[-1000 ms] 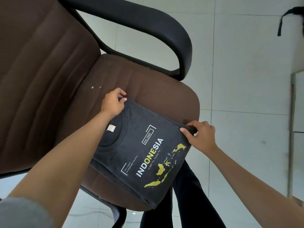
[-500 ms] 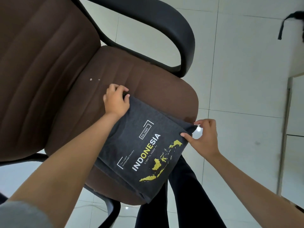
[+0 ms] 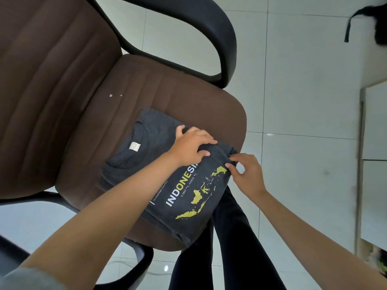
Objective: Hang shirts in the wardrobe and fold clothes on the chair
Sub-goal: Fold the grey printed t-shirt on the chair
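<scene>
A folded dark grey T-shirt [image 3: 146, 143] with "INDONESIA" lettering and a yellow map print lies on the brown seat of the office chair [image 3: 171, 97]. Its collar and label face up toward the backrest. My left hand [image 3: 192, 147] rests on the shirt's right part, its fingers curled over the right edge and gripping the fabric. My right hand [image 3: 247, 174] pinches the shirt's right corner just beside the left hand, at the seat's front right edge.
The chair's black armrest [image 3: 199, 38] arches behind the seat; another armrest [image 3: 144, 256] is at the lower left. My dark trouser legs [image 3: 228, 237] stand against the seat front. White tiled floor [image 3: 303, 101] surrounds it, a white cabinet [image 3: 374, 164] at right, a black strap [image 3: 351, 21] top right.
My left hand has moved from the shirt's far left corner across to its right edge, uncovering the collar and label. My right hand stays pinching the right corner.
</scene>
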The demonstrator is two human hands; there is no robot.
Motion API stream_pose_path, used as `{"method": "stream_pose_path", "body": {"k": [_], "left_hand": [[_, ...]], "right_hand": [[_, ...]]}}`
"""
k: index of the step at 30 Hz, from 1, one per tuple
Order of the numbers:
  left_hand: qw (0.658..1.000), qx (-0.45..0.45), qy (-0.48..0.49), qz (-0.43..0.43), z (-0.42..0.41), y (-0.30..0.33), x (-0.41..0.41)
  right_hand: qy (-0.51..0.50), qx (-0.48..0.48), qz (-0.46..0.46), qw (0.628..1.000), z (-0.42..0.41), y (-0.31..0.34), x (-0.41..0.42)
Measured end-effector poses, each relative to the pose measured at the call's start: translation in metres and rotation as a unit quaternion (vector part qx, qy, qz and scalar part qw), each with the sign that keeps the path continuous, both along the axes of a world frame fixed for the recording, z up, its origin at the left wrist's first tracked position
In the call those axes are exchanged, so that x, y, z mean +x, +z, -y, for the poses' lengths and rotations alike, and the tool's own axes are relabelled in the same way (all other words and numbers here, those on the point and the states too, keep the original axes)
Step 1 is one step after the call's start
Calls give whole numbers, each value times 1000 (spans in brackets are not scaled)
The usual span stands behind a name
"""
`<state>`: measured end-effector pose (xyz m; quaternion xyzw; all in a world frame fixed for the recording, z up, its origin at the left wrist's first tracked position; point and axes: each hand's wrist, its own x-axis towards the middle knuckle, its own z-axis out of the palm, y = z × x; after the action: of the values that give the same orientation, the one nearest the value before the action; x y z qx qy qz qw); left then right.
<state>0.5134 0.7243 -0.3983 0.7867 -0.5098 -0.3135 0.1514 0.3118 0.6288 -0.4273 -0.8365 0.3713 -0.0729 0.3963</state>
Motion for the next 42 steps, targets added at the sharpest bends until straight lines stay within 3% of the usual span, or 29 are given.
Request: {"method": "stream_pose_path", "body": {"k": [7,13,16,23,27,31,37,42], "left_hand": [[999,15,-7,47,9,9,8],[1000,2,26,0,6,12,16],[999,-3,32,-18,3,15,19],[999,28,1,-40,-1,9,25],[998,42,-15,-33,2,4,23],[999,35,-1,-33,4,0,26],[998,37,8,42,2,-4,43],[977,124,-46,168,-4,-3,71]], "right_hand": [[-5,14,68,998,3,9,-2],[45,46,117,991,6,27,2],[35,121,95,987,9,32,4],[111,174,84,975,13,38,13],[173,176,69,967,16,36,16],[161,168,12,972,28,28,19],[72,196,-67,976,35,16,16],[25,114,-146,982,35,9,13]]}}
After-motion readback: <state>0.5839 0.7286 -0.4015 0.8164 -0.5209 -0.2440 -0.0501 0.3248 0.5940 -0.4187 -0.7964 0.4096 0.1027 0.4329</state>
